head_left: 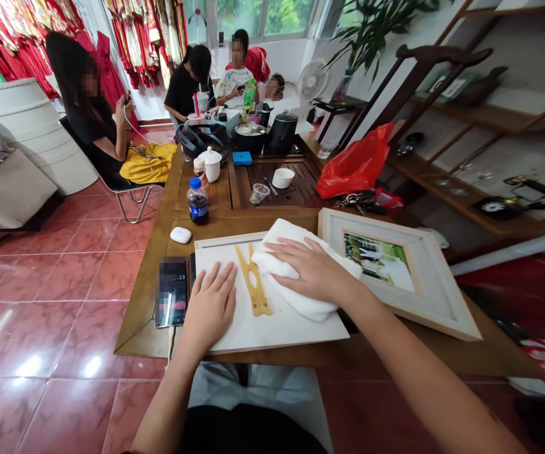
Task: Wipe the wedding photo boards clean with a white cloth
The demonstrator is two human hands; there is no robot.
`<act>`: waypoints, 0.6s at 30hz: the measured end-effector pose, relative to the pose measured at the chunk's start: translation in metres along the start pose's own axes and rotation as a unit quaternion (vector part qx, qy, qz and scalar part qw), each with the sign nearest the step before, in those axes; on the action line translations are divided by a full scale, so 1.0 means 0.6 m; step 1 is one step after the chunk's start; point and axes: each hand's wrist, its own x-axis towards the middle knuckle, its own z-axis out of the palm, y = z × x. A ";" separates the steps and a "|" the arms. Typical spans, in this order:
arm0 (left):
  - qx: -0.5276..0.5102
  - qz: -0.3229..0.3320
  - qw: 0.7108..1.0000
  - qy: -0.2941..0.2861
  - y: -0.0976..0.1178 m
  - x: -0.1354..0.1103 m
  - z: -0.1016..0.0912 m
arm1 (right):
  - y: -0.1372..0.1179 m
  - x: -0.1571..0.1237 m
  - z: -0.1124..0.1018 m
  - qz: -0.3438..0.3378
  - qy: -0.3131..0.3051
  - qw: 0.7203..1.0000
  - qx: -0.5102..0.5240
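Note:
My left hand (212,308) lies flat, fingers out, on the left side of a white board (234,334) at the table's near edge. My right hand (308,268) rests with spread fingers on top of a thick, folded white towel (308,299), which covers the board's right part. Between my hands lies a flat yellow piece (258,293) with two prongs, an oval hole and a bear-like end. Right of the towel, partly overlapped by it, is a pale wooden picture frame (443,293) with a photo (381,258) of people on grass.
On the wooden table (147,296) are a phone (172,293) with a cable, a white earbud case (180,235), a dark drink bottle (197,203), a white bowl (282,178) and a red plastic bag (355,164). Several people sit beyond. Wooden shelves (485,113) stand at right.

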 end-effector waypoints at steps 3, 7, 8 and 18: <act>0.007 -0.013 1.000 0.007 0.002 -0.001 0.002 | 0.007 0.021 0.001 0.002 0.016 1.000 0.005; 0.012 -0.026 1.000 0.012 0.007 -0.002 0.006 | 0.003 0.011 0.004 -0.008 0.022 1.000 0.004; 0.013 -0.026 0.999 0.014 0.007 -0.002 0.006 | 0.001 0.003 0.005 -0.013 0.021 1.000 0.006; 0.021 -0.024 0.999 0.027 0.006 -0.002 0.010 | -0.049 -0.116 0.012 -0.069 0.002 0.998 0.010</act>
